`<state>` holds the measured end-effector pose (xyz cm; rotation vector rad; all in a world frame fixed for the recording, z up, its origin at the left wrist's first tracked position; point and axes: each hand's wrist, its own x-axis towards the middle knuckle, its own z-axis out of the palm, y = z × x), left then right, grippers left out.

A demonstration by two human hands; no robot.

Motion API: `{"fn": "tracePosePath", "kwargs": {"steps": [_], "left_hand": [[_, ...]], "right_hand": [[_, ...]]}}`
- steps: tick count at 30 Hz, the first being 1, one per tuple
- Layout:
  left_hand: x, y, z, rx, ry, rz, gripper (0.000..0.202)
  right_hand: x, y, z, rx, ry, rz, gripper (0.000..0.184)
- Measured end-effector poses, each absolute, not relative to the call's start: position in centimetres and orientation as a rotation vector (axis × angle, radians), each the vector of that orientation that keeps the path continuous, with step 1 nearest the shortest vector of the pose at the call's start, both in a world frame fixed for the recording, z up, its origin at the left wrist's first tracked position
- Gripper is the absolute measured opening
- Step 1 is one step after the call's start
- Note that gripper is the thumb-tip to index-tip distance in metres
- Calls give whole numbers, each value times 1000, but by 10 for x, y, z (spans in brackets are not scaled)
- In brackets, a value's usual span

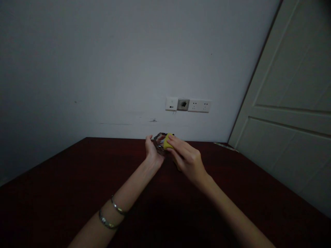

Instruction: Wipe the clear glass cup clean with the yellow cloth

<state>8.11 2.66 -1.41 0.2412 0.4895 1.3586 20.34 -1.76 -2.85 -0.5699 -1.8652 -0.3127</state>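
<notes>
My left hand (153,151) is turned palm up, its thumb raised, and carries a small dark see-through dish with a faceted rim, which looks like a glass ashtray (157,147). The dish is tilted with its inside facing me. Between the fingers and thumb of my right hand (187,156) is a yellow sponge (168,142), held against the dish's right side. The fingers of my left hand are mostly hidden behind the dish. Below my right hand, a small tan shape (178,167) is too dark to make out.
Beneath my hands lies a dark red table (108,165) that reaches the white wall (116,69). Sockets (199,105) are set in the wall just above it. A pale panelled door (289,113) stands at the right. Two bracelets (107,222) circle my left forearm.
</notes>
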Motion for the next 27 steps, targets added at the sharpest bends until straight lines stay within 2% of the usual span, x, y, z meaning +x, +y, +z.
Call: {"fn": "tracePosePath", "kwargs": {"steps": [9, 16, 20, 27], "left_hand": [[78, 25, -12, 362, 641, 1182, 41], [80, 26, -14, 258, 560, 1461, 39], [81, 26, -16, 263, 515, 1504, 38], [82, 22, -11, 291, 568, 1520, 41]], "right_hand": [[221, 0, -30, -659, -1721, -117, 30], [198, -17, -37, -601, -1824, -348, 40], [190, -22, -41, -531, -1939, -459, 42], [209, -7, -38, -419, -1941, -412, 44]]}}
